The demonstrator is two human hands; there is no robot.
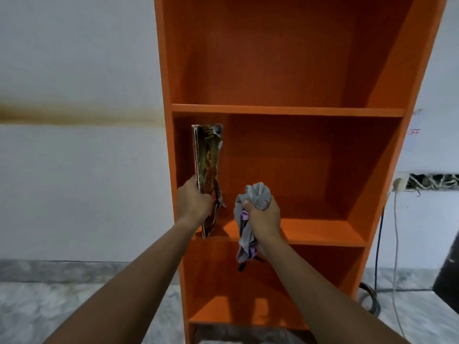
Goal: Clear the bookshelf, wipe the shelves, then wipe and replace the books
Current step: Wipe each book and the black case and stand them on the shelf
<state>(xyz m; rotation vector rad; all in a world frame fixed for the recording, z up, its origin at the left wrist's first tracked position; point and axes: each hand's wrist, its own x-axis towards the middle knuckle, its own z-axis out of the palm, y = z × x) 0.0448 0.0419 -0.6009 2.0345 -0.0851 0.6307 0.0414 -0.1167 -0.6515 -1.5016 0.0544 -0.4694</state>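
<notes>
I saw the thin, tattered book with a green-and-brown cover (207, 165) standing upright at the left end of the middle shelf of the tall orange wooden bookshelf (285, 111), its lower edge at the shelf's front lip. My left hand (193, 202) reached forward on an extended arm, its grip wrapped round the book's lower half. Just beside it, my right hand (263, 212) had its grip clenched on a bunched grey-and-purple cloth (255, 194), whose tail hung below the shelf edge. On a white sheet (413, 145) on the wall right of the bookshelf, red letters read "OFF"; the word above it was too faint to read.
</notes>
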